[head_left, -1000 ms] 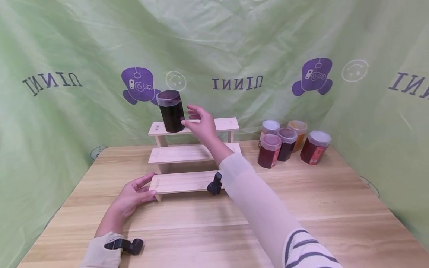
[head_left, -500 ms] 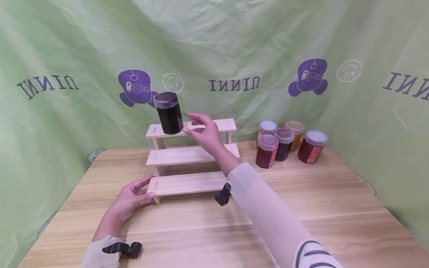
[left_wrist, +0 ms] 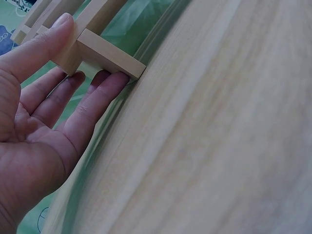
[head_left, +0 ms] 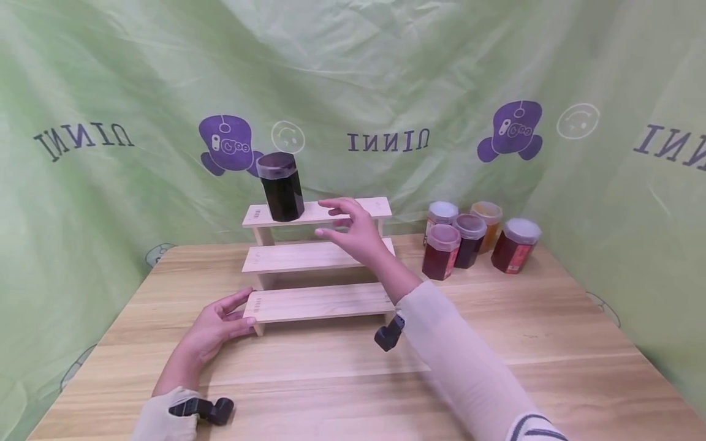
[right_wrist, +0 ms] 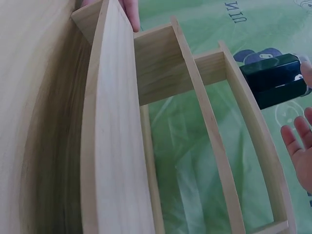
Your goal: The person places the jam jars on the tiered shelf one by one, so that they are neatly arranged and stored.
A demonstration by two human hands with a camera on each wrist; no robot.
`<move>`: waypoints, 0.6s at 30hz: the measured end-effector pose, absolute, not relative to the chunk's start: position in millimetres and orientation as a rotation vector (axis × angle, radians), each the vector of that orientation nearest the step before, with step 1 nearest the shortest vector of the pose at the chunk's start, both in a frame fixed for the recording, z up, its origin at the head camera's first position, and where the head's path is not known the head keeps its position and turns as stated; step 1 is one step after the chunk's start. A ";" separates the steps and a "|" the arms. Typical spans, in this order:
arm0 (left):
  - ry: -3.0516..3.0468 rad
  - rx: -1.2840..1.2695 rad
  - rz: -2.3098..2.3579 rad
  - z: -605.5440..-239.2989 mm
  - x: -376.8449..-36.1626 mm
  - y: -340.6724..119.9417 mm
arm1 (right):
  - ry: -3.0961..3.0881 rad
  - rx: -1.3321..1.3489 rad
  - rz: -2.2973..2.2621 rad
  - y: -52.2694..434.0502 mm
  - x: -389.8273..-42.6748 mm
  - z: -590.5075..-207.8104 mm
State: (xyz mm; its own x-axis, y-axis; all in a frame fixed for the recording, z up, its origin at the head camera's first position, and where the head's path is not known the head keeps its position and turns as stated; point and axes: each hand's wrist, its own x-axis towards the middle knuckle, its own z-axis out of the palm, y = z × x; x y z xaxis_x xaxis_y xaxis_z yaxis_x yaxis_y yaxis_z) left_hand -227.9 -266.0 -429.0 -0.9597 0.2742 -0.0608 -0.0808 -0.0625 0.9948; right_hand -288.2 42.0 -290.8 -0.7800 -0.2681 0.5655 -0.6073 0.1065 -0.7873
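Black jar (head_left: pixel 281 190) is standing upright on the left end of the top board of the three-step wooden rack (head_left: pixel 317 303). Long axis is running vertical, square to the board; lid is facing up, base is sitting on the wood. It's showing sideways in the right wrist view, but so is the rack.

Rack is sitting on the counter (head_left: pixel 496 343), long axis running left to right, steps rising toward the far side.

Right hand (head_left: pixel 355 231) is hovering right of the black jar, gap showing between them in the head view. Thumb and fingers are spreading wide, tips pointing left at the jar, holding nothing. Forearm is slanting in from the near right, across the front of the rack.

Left hand (head_left: pixel 212 324) is gripping the left end of the lowest step: thumb is pressing on the near side, fingers are curling behind the end piece. Forearm is coming up from the near left.

Far right of the counter, five more jars are standing upright: a red one (head_left: pixel 440 254), a dark purple one (head_left: pixel 469 242), an orange one (head_left: pixel 489 226), a white-lidded one (head_left: pixel 438 214) partly hiding, and a bigger-looking red one (head_left: pixel 515 248) sitting rightmost. Green curtain (head_left: pixel 386 73) is hanging behind everything.
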 end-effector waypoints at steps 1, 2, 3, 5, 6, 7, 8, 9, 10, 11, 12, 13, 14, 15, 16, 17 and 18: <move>1.966 0.210 2.115 -429.0 -228.2 -265.9 | -2.112 0.873 1.719 44.1 -284.0 -289.4; 1.964 0.210 2.116 -429.2 -228.4 -265.9 | -2.114 0.883 1.708 46.0 -281.0 -288.8; 1.961 0.211 2.118 -429.2 -228.7 -266.0 | -2.113 0.895 1.694 47.8 -278.7 -288.6; 1.956 0.211 2.120 -429.1 -228.8 -265.9 | -2.100 0.920 1.683 51.1 -275.3 -289.1; 1.956 0.211 2.120 -429.1 -228.8 -266.0 | -2.088 0.936 1.682 52.6 -274.5 -289.7; 1.957 0.212 2.119 -429.0 -228.6 -266.0 | -2.080 0.948 1.681 54.1 -273.9 -290.5; 1.958 0.210 2.119 -429.0 -228.3 -266.0 | -2.070 0.962 1.680 55.7 -273.4 -291.4; 1.958 0.208 2.119 -429.0 -228.0 -266.2 | -2.067 0.970 1.674 57.5 -273.1 -292.2; 1.957 0.205 2.119 -429.0 -227.8 -266.2 | -2.064 0.979 1.667 59.7 -272.5 -292.9; 1.957 0.206 2.118 -429.2 -227.7 -266.1 | -2.066 0.984 1.659 62.0 -271.8 -293.5; 1.957 0.206 2.118 -429.2 -227.6 -266.0 | -2.070 0.989 1.653 64.5 -271.1 -294.2; 1.958 0.207 2.118 -429.1 -227.4 -265.9 | -2.074 0.994 1.647 67.2 -270.3 -294.7; 1.957 0.205 2.119 -429.1 -227.3 -265.8 | -2.080 1.002 1.638 70.2 -269.5 -295.2; 1.956 0.202 2.120 -428.9 -227.2 -265.7 | -2.087 1.007 1.631 73.2 -268.6 -295.7; 1.956 0.197 2.122 -428.6 -227.0 -265.5 | -2.095 1.013 1.625 76.2 -267.8 -296.0; 1.955 0.196 2.124 -428.3 -226.9 -265.5 | -2.104 1.018 1.616 79.1 -267.1 -296.3; 1.952 0.192 2.128 -428.0 -226.7 -265.5 | -2.110 1.026 1.608 81.9 -266.4 -296.4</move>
